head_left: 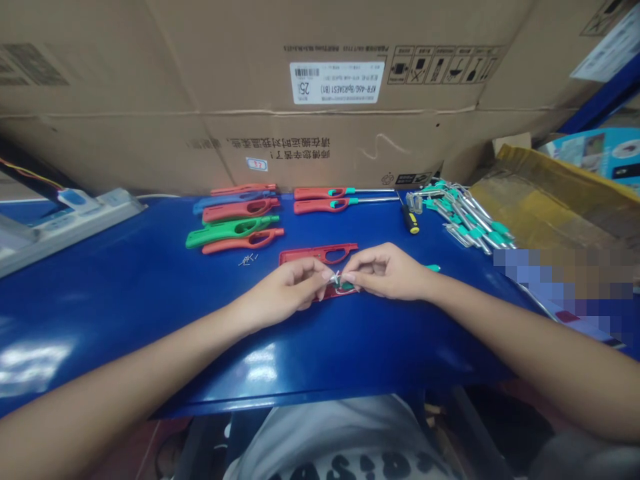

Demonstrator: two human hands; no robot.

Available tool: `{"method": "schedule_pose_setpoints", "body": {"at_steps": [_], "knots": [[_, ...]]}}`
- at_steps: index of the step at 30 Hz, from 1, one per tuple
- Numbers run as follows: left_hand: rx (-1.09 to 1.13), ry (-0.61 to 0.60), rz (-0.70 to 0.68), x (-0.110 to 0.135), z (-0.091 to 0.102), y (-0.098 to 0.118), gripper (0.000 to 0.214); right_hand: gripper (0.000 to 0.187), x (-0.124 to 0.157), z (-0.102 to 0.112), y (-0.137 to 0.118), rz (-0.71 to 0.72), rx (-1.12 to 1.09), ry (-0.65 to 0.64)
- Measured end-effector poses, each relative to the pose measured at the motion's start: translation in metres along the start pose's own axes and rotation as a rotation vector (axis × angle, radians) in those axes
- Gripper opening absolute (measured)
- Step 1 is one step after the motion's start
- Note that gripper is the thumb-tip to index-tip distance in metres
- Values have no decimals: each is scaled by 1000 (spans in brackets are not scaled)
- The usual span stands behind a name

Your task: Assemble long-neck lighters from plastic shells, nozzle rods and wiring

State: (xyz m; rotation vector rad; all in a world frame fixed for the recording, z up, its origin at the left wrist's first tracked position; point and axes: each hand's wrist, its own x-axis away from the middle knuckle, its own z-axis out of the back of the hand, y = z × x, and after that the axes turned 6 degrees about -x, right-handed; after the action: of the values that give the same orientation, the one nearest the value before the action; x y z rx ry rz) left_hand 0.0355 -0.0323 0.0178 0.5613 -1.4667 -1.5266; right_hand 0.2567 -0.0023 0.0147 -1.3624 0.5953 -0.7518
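Both hands meet above the middle of the blue table. My left hand (285, 290) and my right hand (385, 272) pinch a small metal part with a green piece (341, 283) between their fingertips. Its exact shape is partly hidden by my fingers. Directly beneath lies an open red plastic lighter-handle shell (320, 254), with its lower part hidden by my hands. A small teal-green tip (433, 268) shows just past my right wrist. Several tiny metal pieces (249, 260) lie to the left of my left hand.
Red, blue and green handle shells (233, 232) lie at the back left. Two red handles with metal tubes (340, 200) lie beyond them, next to a yellow-and-black screwdriver (410, 220) and a heap of metal-and-teal parts (463, 213). Cardboard boxes (320, 133) line the table's far edge.
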Motion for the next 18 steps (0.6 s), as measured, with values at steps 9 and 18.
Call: {"method": "schedule_pose_setpoints", "body": {"at_steps": [9, 18], "knots": [[-89, -10, -19, 0, 1, 0, 31, 32, -1, 2, 5, 44, 39, -11], [-139, 17, -67, 0, -1, -3, 33, 33, -1, 3, 6, 56, 69, -24]]}}
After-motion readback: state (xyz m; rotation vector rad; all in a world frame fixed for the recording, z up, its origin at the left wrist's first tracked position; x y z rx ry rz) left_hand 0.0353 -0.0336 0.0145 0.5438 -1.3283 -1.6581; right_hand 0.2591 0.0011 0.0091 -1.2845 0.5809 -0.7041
